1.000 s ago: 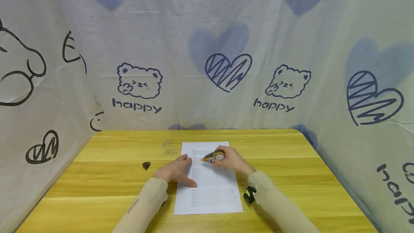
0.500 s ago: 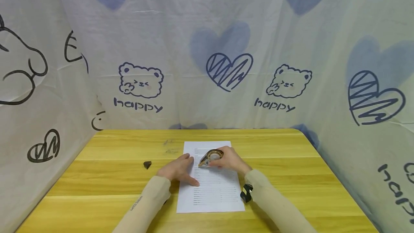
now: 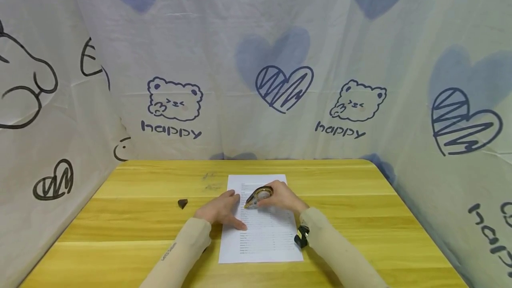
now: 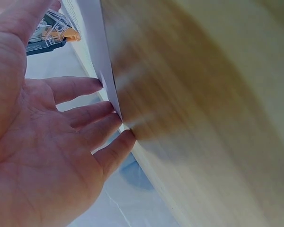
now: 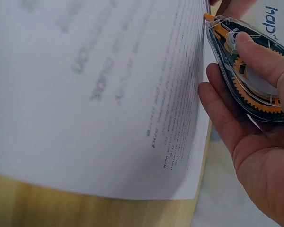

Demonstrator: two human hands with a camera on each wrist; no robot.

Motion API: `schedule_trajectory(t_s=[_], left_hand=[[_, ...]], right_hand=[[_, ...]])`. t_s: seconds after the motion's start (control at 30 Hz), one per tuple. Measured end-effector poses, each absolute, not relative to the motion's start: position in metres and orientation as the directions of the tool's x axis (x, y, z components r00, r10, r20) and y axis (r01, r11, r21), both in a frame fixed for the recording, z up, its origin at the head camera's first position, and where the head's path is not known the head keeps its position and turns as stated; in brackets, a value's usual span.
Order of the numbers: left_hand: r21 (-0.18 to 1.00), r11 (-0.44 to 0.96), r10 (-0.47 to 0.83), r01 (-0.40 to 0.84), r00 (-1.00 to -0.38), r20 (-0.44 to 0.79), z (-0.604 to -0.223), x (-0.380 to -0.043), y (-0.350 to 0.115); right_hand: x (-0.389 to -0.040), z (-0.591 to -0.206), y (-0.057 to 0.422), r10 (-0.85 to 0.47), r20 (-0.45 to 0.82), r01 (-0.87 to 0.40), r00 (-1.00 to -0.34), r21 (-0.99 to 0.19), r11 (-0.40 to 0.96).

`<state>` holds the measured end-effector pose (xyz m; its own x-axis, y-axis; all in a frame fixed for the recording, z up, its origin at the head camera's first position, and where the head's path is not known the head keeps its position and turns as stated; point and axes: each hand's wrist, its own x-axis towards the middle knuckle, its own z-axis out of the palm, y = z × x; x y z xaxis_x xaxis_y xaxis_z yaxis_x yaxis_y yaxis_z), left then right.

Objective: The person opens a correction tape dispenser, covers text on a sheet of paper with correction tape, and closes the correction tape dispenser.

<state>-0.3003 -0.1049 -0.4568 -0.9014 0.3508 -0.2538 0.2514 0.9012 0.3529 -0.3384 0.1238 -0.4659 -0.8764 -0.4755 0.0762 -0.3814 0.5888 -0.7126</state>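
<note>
A printed sheet of paper (image 3: 272,248) lies on the wooden table. My left hand (image 3: 220,211) rests with spread fingers on the sheet's left edge; in the left wrist view its fingertips (image 4: 111,109) touch the paper and the tabletop beside it. My right hand (image 3: 285,197) pinches a correction tape dispenser (image 3: 260,194) between thumb and fingers. The dispenser has a clear case with orange gears, plain in the right wrist view (image 5: 258,87). Its orange tip (image 3: 246,206) points down-left at the printed lines near the left margin.
A small dark cap-like piece (image 3: 182,203) lies on the table (image 3: 120,226) left of the left hand. Faint grey marks (image 3: 211,181) show on the wood behind it. A white curtain (image 3: 240,21) with hearts and bears hangs behind and along both sides.
My right hand has brought the correction tape dispenser slightly left and down the page, and its tip now points more steeply downward. The left hand stays on the sheet.
</note>
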Motion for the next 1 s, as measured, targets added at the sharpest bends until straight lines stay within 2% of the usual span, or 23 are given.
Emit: schedule_trajectory(t_s=[0.2, 0.5, 1.0], left_hand=[[0.350, 0.903, 0.349, 0.249, -0.900, -0.260, -0.457, -0.301, -0.104], [0.354, 0.901, 0.352, 0.252, -0.901, -0.253, -0.458, -0.302, -0.106], [0.340, 0.906, 0.347, 0.252, -0.903, -0.254, -0.457, -0.301, -0.104]], right_hand=[[-0.338, -0.465, 0.124, -0.474, 0.073, -0.383, -0.878, -0.701, 0.602], [-0.340, -0.453, 0.119, -0.505, 0.054, -0.428, -0.861, -0.612, 0.665], [-0.341, -0.447, 0.118, -0.531, 0.011, -0.436, -0.847, -0.587, 0.683]])
